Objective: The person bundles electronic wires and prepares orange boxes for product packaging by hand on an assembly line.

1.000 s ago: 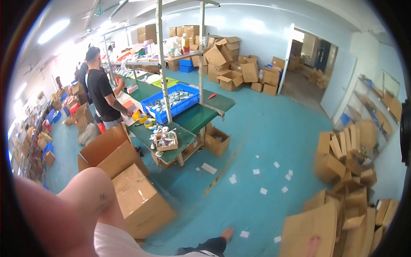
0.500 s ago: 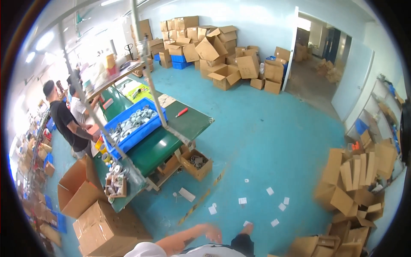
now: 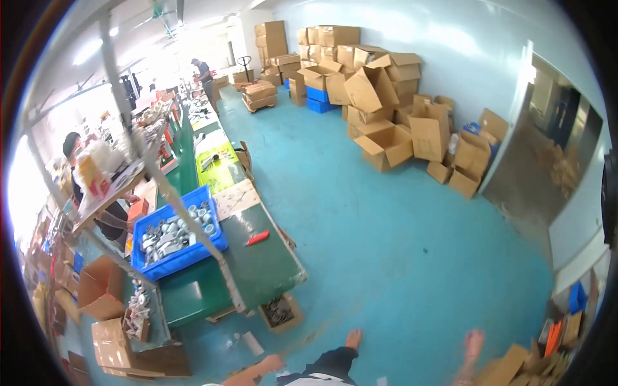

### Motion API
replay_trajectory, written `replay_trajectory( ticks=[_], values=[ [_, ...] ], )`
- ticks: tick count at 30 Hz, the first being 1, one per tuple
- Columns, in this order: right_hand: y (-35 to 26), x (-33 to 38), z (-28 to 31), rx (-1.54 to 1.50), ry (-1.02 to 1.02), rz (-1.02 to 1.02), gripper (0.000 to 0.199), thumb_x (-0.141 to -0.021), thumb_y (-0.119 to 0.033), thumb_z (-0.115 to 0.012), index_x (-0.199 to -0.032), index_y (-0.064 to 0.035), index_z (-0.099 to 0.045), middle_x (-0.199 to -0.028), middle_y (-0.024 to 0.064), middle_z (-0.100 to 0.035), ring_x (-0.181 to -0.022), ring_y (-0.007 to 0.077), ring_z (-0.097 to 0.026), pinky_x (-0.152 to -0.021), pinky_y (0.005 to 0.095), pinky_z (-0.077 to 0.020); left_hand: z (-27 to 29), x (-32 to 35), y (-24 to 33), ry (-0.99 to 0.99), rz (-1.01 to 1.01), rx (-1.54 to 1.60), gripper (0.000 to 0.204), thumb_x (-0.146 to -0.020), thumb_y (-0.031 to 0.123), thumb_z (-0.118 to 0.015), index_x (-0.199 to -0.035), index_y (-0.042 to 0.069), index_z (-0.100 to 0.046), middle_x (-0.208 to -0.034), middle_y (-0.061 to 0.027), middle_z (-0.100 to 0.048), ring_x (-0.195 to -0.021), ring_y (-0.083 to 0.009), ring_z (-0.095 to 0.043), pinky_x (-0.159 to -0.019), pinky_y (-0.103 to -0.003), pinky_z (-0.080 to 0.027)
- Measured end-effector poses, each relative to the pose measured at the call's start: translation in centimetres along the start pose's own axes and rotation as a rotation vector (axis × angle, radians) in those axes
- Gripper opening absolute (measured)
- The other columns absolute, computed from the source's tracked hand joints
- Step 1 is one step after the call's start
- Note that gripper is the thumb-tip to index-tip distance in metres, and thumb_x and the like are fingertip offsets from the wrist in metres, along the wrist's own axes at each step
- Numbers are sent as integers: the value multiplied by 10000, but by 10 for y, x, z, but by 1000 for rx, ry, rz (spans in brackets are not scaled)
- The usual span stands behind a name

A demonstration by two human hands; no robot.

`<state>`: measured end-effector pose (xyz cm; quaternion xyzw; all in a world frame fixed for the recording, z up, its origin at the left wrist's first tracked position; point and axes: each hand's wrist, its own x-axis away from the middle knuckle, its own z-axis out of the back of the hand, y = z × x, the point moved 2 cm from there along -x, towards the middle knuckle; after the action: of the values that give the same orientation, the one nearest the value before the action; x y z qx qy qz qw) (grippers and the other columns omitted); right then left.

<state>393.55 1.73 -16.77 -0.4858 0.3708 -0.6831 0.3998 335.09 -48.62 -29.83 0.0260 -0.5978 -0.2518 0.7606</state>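
Note:
My left hand [image 3: 273, 363] hangs low at the bottom edge, above the floor near the corner of a green-topped workbench [image 3: 261, 283]. Motion smears its fingers, and no object shows in it. Over the blue-green floor at lower right, my right hand [image 3: 475, 341] is blurred too, nearest to a pile of cardboard [image 3: 508, 365]; its grip is unclear. A blue plastic bin [image 3: 177, 262] full of grey and white fittings sits on the bench, out of reach of both hands. To its right on the bench lies a red-handled tool [image 3: 258, 238].
Beneath the bench's near end stands an open carton [image 3: 293, 313] of metal parts. Stacked cardboard boxes [image 3: 386, 148] line the far wall, left of an open doorway [image 3: 537, 154]. A metal frame post [image 3: 206, 241] rises at the bench. Other people [image 3: 203, 74] stand farther off.
The view has turned left, bringing more of the long bench into sight. Most scattered papers on the floor have left the picture. My right hand has come into view at lower right.

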Motion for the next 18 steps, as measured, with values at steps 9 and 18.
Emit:
replay_trajectory(
  ticks=[9,18],
  values=[
    [-234,-160,-326,187,-336,192,87,-813,-77,-604,-894,-47,-589,-693,25,-581,-565,96,-516,-477,262,-413,225,-107,515,520,-617,-210,360,-798,295,-603,-1069,60,-620,-1003,-186,-637,-926,-366,-615,-807,-446,-504],
    [-349,-274,-719,714,-1123,474,356,-801,-374,-662,-836,-20,-665,-810,144,-676,-753,246,-651,-695,340,-513,437,-253,767,76,-486,-844,387,-869,303,-483,-1191,111,-582,-1205,-144,-585,-1132,-322,-548,-944,-555,-398]
  ],
)
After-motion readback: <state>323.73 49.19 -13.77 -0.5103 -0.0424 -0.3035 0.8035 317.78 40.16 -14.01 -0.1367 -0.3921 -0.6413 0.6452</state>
